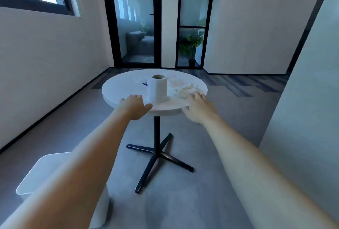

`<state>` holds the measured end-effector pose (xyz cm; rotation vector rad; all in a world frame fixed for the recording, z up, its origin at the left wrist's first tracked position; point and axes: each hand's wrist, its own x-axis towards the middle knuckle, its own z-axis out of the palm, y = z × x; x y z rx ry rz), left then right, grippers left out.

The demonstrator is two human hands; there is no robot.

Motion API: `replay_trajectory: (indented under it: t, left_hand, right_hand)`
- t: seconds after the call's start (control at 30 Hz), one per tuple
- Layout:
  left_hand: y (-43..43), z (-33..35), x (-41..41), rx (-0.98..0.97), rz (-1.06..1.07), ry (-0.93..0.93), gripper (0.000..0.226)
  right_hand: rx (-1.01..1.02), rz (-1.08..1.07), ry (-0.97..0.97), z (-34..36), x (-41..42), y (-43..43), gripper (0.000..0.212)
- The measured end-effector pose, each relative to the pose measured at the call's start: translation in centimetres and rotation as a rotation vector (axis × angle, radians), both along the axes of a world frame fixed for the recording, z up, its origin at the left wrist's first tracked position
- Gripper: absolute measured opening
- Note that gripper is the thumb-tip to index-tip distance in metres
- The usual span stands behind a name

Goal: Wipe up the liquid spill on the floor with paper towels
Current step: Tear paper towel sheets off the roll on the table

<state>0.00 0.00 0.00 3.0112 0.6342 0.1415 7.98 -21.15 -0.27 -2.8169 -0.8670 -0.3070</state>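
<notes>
**Reaching for the towels**

Both empty, fingers spread: left hand (134,106) and right hand (199,108) at near rim of round white tabletop (117,89). Upright white paper-towel roll (157,89) between them, mid-table. Likely light, soft, crushable; best gripped around its sides. No spill visible.

Both bare arms reached forward, nearly straight. The left hand (134,106) lay palm down, fingers loosely curled, thumb out. The right hand (199,108) was palm down too, fingers spread.
</notes>
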Motion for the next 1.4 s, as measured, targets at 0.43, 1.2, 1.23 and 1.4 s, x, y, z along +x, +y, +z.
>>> replay_trajectory:
  t: [0.43, 1.2, 1.23, 1.4]
  left_hand:
    - [1.4, -5.8, 3.3, 0.002, 0.021, -0.116, 0.076]
    - [1.2, -5.5, 3.0, 0.017, 0.030, -0.125, 0.077]
    - [1.2, -5.5, 2.9, 0.017, 0.029, -0.121, 0.077]
    - [1.0, -5.5, 2.8, 0.010, 0.028, -0.115, 0.076]
  right_hand:
    - [0.111, -0.118, -0.162, -1.8, 5.0, 5.1, 0.052]
    - [0.087, -0.099, -0.279, -1.4, 8.9, 7.5, 0.031]
    - [0.104, -0.096, -0.271, -1.3, 8.9, 7.4, 0.031]
    - [0.351, -0.127, -0.210, 0.4, 9.6, 5.8, 0.027]
